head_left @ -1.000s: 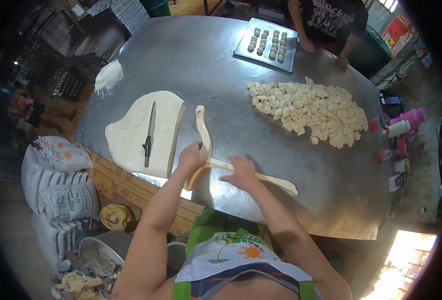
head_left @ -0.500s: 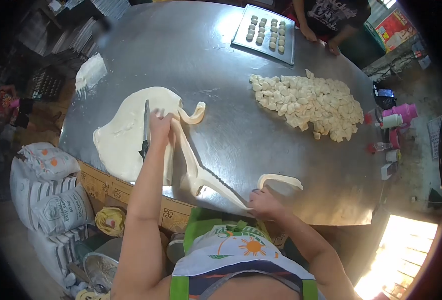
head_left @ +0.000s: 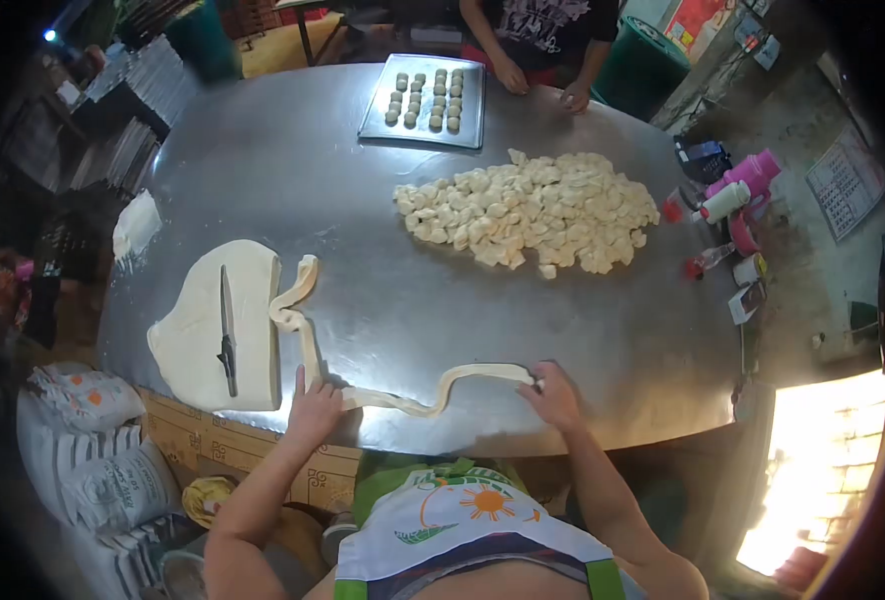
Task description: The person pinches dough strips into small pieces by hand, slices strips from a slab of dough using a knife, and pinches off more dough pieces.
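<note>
A long strip of dough [head_left: 404, 403] winds across the metal table. My right hand [head_left: 556, 398] pinches its right end between thumb and fingers. Near the table's front edge, my left hand [head_left: 316, 407] is closed over the strip at its bend; its fingertips are partly hidden. From there the strip runs up along the slab's right side and ends in a loose curl. To the left of that hand lies a thick slab of dough [head_left: 188, 335] with a straight cut right edge. A long knife [head_left: 226, 325] with a black handle rests on top of the slab.
A heap of small dough pieces [head_left: 538, 215] covers the table's right side. Behind it, a tray [head_left: 374, 128] holds rows of dough balls, near a person's hands [head_left: 575, 97]. White flour [head_left: 138, 225] lies at the left edge; bottles [head_left: 728, 202] line the right edge.
My left hand has left the slab and knife and come down to the strip. The strip now lies wavy toward the right, its end in my right hand. The view has shifted.
</note>
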